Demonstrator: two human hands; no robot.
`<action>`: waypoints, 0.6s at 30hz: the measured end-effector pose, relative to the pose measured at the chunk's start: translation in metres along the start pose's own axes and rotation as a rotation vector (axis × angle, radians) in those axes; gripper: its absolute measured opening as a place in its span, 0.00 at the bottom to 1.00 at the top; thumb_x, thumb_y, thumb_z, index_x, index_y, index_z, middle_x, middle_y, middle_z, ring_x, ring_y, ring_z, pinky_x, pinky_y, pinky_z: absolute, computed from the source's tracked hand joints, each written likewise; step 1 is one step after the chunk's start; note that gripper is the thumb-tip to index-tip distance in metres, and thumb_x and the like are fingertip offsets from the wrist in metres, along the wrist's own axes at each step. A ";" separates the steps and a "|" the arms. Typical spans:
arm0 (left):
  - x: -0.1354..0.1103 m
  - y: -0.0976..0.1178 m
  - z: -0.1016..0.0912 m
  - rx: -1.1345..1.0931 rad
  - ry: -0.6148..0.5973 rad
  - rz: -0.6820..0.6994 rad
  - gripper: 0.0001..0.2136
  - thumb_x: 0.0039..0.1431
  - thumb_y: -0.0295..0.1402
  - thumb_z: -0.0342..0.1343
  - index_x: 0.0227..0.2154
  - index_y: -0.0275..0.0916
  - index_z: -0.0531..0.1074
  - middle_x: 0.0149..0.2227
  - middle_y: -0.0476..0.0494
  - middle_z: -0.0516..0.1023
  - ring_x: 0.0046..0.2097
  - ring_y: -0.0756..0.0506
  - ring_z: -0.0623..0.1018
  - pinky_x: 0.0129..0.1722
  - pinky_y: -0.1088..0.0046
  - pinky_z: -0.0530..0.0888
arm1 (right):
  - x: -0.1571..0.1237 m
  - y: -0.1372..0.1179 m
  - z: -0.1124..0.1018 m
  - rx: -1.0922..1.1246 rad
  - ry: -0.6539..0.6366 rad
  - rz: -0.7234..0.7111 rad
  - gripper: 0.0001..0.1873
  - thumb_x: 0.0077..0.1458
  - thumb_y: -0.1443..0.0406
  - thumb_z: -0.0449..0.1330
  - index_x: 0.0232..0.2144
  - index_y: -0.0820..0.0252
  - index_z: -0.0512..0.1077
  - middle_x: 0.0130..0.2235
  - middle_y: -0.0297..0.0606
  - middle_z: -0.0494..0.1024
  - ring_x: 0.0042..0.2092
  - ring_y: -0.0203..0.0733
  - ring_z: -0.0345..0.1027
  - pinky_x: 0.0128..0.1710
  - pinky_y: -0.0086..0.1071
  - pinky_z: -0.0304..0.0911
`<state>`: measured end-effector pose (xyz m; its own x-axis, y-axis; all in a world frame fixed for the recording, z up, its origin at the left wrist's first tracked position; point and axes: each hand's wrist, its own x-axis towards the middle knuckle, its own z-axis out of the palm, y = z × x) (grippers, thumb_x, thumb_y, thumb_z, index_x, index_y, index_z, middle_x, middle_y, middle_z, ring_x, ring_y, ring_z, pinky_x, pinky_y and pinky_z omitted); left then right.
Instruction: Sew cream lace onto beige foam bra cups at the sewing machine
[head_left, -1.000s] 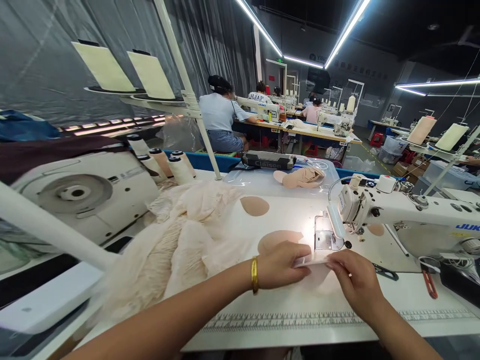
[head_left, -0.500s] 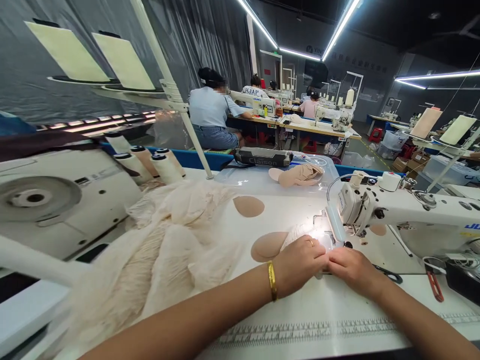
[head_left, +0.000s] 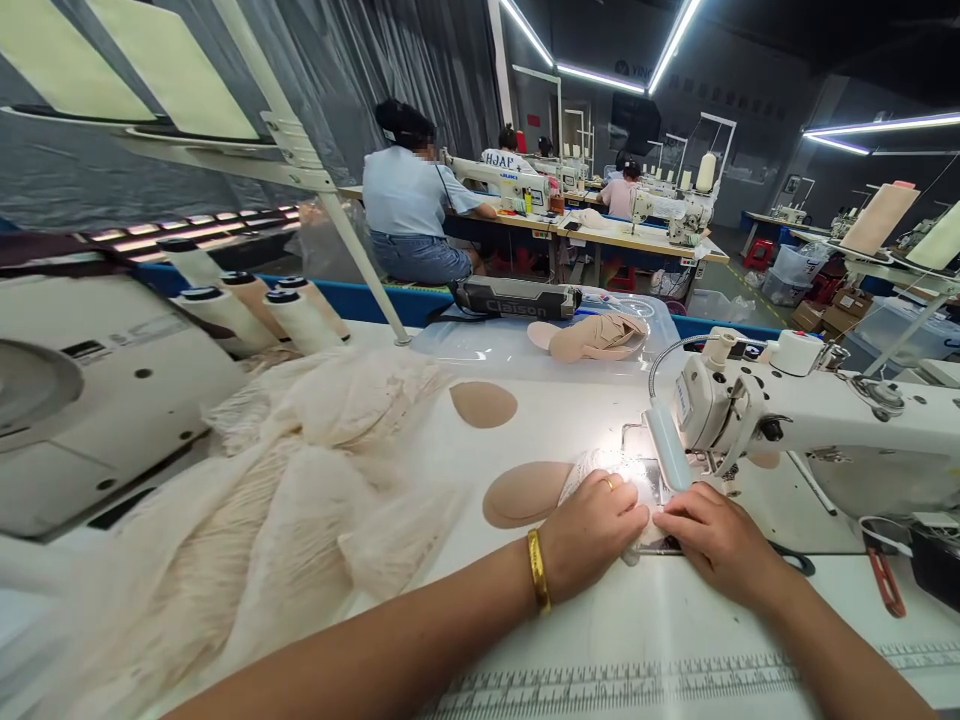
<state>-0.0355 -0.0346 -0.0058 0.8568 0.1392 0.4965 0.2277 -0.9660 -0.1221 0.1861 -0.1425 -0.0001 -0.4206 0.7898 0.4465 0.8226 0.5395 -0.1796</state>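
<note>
Lace (head_left: pixel 592 468) sits under my L hand (head_left: pixel 596 525), poking out fwd; R hand (head_left: pixel 712 540) close by. Can't tell if either grip's closed tbh.

Head view faces forward and down, seemingly near the tabletop (head_left: pixel 559 420).

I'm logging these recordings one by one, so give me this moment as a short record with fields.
Machine: white sewing machine, its lamp above the bright work spot
Left grip: fingers on white lace; gold bangle at the wrist
Right grip: fingertips close to the left ones; hold unclear
Beige pieces: oval piece beside the lace, teardrop piece farther back
Left side: heap of cream fabric
Front edge: ruler markings
Beyond: person in light blue top, seated
</note>
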 end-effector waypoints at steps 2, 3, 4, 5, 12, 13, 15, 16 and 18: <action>-0.001 0.001 0.002 -0.013 0.033 -0.005 0.09 0.61 0.21 0.53 0.27 0.39 0.67 0.29 0.47 0.69 0.32 0.45 0.67 0.38 0.67 0.68 | 0.000 -0.001 0.000 -0.003 -0.009 0.010 0.18 0.66 0.75 0.53 0.52 0.54 0.73 0.42 0.39 0.78 0.41 0.44 0.66 0.39 0.35 0.66; -0.001 0.001 0.003 -0.018 0.057 -0.007 0.09 0.62 0.21 0.52 0.27 0.39 0.67 0.29 0.47 0.69 0.31 0.45 0.66 0.38 0.67 0.67 | 0.001 -0.002 0.000 -0.005 -0.010 0.012 0.18 0.66 0.75 0.53 0.52 0.54 0.73 0.42 0.39 0.78 0.41 0.44 0.66 0.39 0.35 0.66; -0.001 0.002 0.004 -0.025 0.079 -0.008 0.09 0.62 0.21 0.52 0.27 0.38 0.67 0.29 0.47 0.69 0.31 0.45 0.66 0.38 0.67 0.67 | 0.001 -0.002 0.000 -0.007 -0.009 0.013 0.18 0.66 0.75 0.53 0.52 0.54 0.73 0.42 0.39 0.78 0.41 0.44 0.66 0.38 0.35 0.66; -0.002 0.002 0.005 -0.033 0.098 -0.010 0.10 0.63 0.21 0.51 0.27 0.38 0.67 0.29 0.47 0.68 0.31 0.45 0.65 0.38 0.67 0.67 | 0.001 -0.002 0.000 -0.011 -0.009 0.013 0.18 0.66 0.75 0.53 0.52 0.54 0.73 0.42 0.39 0.78 0.41 0.44 0.66 0.38 0.35 0.66; -0.002 0.001 0.008 -0.077 0.113 -0.042 0.10 0.65 0.22 0.50 0.27 0.38 0.67 0.30 0.46 0.68 0.31 0.46 0.64 0.36 0.68 0.67 | 0.000 -0.003 0.003 -0.030 0.014 0.011 0.20 0.65 0.75 0.53 0.55 0.54 0.70 0.41 0.39 0.77 0.39 0.44 0.64 0.37 0.34 0.65; -0.002 0.001 0.008 -0.074 0.113 -0.043 0.10 0.65 0.22 0.50 0.27 0.38 0.68 0.30 0.46 0.69 0.31 0.46 0.65 0.36 0.68 0.67 | -0.001 -0.003 0.003 -0.032 0.012 0.016 0.20 0.65 0.75 0.53 0.55 0.54 0.70 0.41 0.39 0.77 0.39 0.44 0.64 0.36 0.34 0.65; -0.001 0.002 0.007 -0.075 0.110 -0.036 0.10 0.66 0.23 0.50 0.28 0.38 0.68 0.30 0.46 0.69 0.32 0.45 0.66 0.37 0.67 0.68 | -0.001 -0.002 0.004 -0.033 0.008 0.025 0.20 0.65 0.75 0.53 0.55 0.55 0.70 0.41 0.39 0.77 0.39 0.44 0.64 0.36 0.34 0.64; 0.000 0.002 0.006 -0.079 0.102 -0.026 0.11 0.68 0.25 0.49 0.28 0.38 0.69 0.30 0.46 0.70 0.32 0.46 0.66 0.37 0.67 0.68 | -0.001 -0.002 0.004 -0.033 0.005 0.029 0.20 0.65 0.75 0.53 0.55 0.55 0.70 0.41 0.40 0.77 0.39 0.44 0.64 0.35 0.34 0.64; 0.001 0.003 0.004 -0.089 0.066 -0.009 0.12 0.70 0.27 0.49 0.28 0.37 0.69 0.31 0.47 0.71 0.32 0.46 0.67 0.38 0.66 0.68 | -0.001 -0.003 0.004 -0.031 0.001 0.032 0.20 0.66 0.75 0.53 0.55 0.55 0.71 0.41 0.40 0.77 0.40 0.44 0.64 0.35 0.34 0.63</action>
<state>-0.0323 -0.0365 -0.0087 0.8216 0.1365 0.5535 0.1910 -0.9807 -0.0416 0.1828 -0.1437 -0.0037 -0.3938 0.8061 0.4418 0.8470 0.5049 -0.1665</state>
